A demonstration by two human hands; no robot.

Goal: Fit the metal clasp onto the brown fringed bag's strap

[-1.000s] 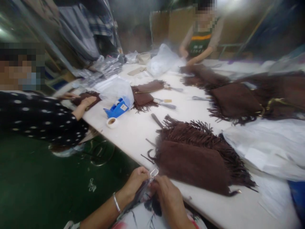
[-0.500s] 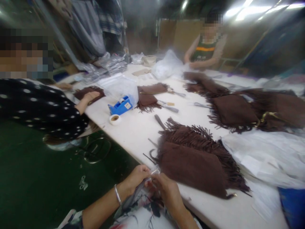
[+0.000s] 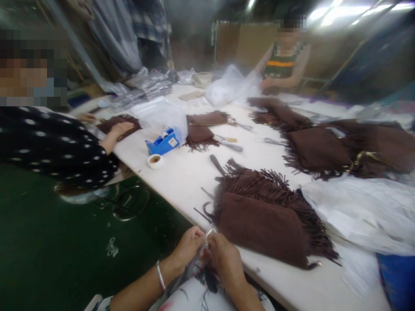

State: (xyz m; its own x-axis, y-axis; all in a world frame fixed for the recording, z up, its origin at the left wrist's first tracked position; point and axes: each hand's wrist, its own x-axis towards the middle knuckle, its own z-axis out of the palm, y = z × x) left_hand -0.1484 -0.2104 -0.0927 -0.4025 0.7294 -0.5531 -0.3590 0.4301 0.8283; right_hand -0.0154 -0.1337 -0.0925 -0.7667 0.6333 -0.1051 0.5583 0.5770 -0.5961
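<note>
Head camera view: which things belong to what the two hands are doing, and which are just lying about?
In hand: left hand, right hand, both pinching a small pale loop-shaped piece; dark strap hanging below it; probably the nearest brown fringed suede bag.
Lying about: blue plastic tape dispenser, white tape roll, white plastic sheets, farther brown fringed bags.

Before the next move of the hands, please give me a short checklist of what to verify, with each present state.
1. Left hand and right hand both pinch the small clasp: ok.
2. Clasp open or closed: cannot tell, too blurred.
3. Fringed brown bag lies flat on the table, beside the hands: ok.
4. Co-worker's hand is far from the clasp: ok.
</note>
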